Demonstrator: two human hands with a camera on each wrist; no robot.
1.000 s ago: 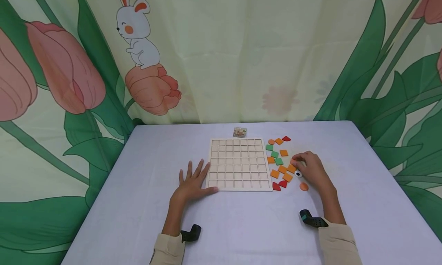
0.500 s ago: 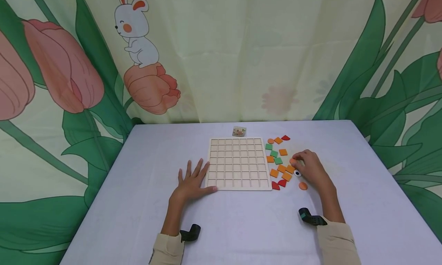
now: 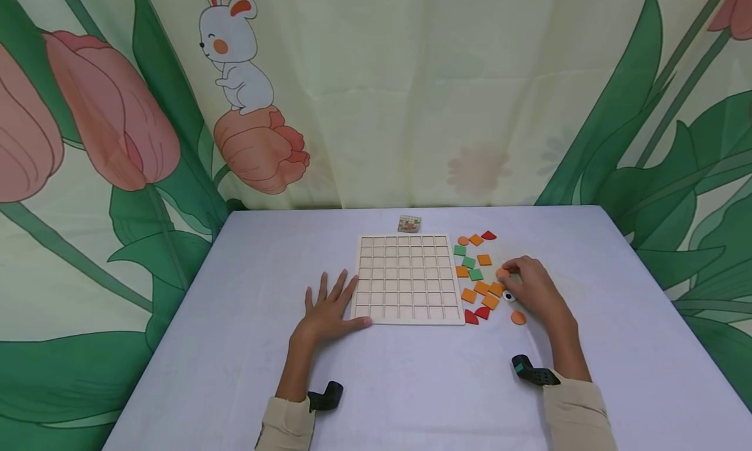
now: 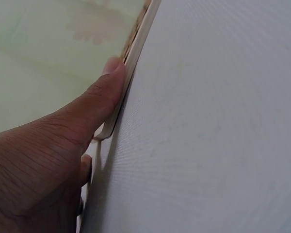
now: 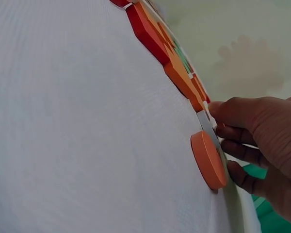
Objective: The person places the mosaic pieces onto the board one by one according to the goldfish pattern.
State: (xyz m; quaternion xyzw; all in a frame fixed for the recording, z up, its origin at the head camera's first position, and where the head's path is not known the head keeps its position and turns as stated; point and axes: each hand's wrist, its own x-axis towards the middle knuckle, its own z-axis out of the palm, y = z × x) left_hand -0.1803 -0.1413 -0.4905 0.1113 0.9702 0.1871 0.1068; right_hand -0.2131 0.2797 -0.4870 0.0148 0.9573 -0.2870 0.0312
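A pale board with a grid of square cells (image 3: pixel 407 279) lies on the table. My left hand (image 3: pixel 324 317) is spread flat at its left side, fingertips at the edge and thumb on the near left corner; the left wrist view shows the thumb (image 4: pixel 104 90) pressing the board's rim. To the right of the board, my right hand (image 3: pixel 533 288) has thumb and forefinger at an orange disc (image 3: pixel 502 273), which it pinches. Close to that hand lie a white piece with a black dot (image 3: pixel 508 296) and another orange disc (image 3: pixel 518 318), also seen in the right wrist view.
Orange squares (image 3: pixel 484 260), green squares (image 3: pixel 468 262) and red curved pieces (image 3: pixel 472 317) lie scattered along the board's right edge. A small patterned card or tile (image 3: pixel 409 224) lies behind the board. A printed curtain (image 3: pixel 376 98) hangs behind the table.
The head view has shifted slightly. Both hands stay in nearly the same place, and the board and pieces show no clear movement on the table.
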